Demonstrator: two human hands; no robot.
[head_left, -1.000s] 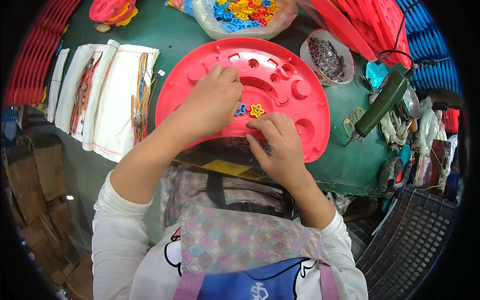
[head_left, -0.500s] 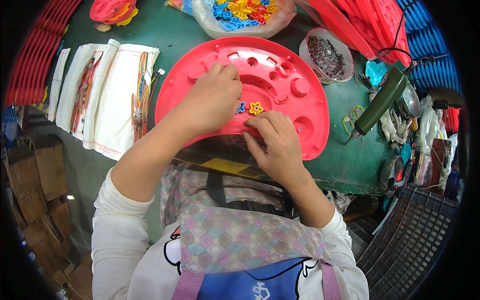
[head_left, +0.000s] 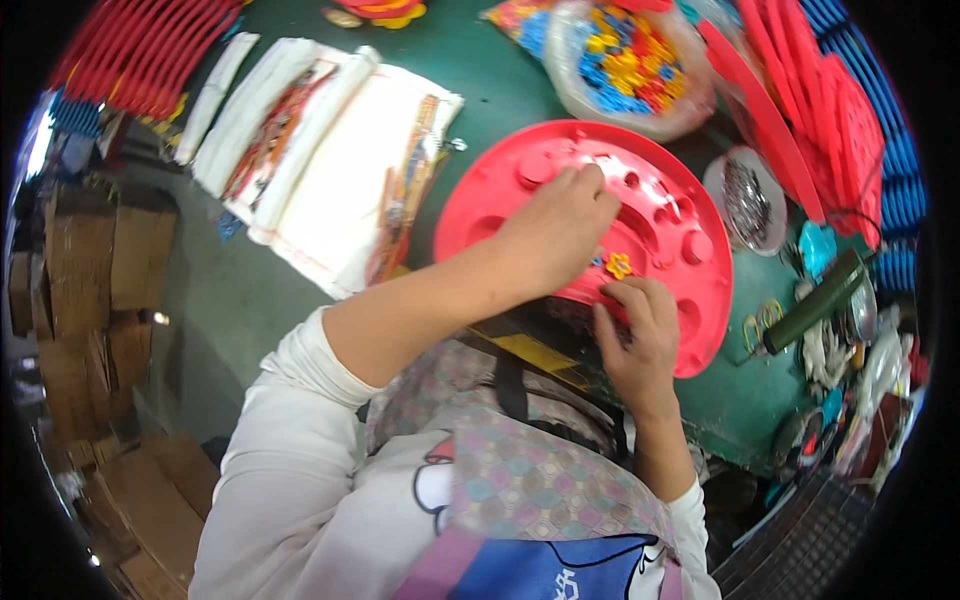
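Note:
A red curved plastic panel with round hollows and raised posts lies on the green table, its concave edge toward me. My left hand reaches over it, fingers bent together and pointing down at its surface; whatever they hold is hidden beneath them. At the front edge, my right hand has its fingers on the panel and its thumb along the rim, gripping it. A yellow star-shaped gear sits on the panel just beyond the right fingertips. Next to it, a blue gear is partly covered by my left hand.
Beyond the panel stand a plastic-lined container of coloured star gears and a bowl of small screws. A green electric screwdriver is at the right. White cloth with wire bundles lies left. Red panels are stacked back right.
The whole view has swung, so the table and panel appear farther right and lower. My left hand stays over the panel and my right hand stays at its front edge.

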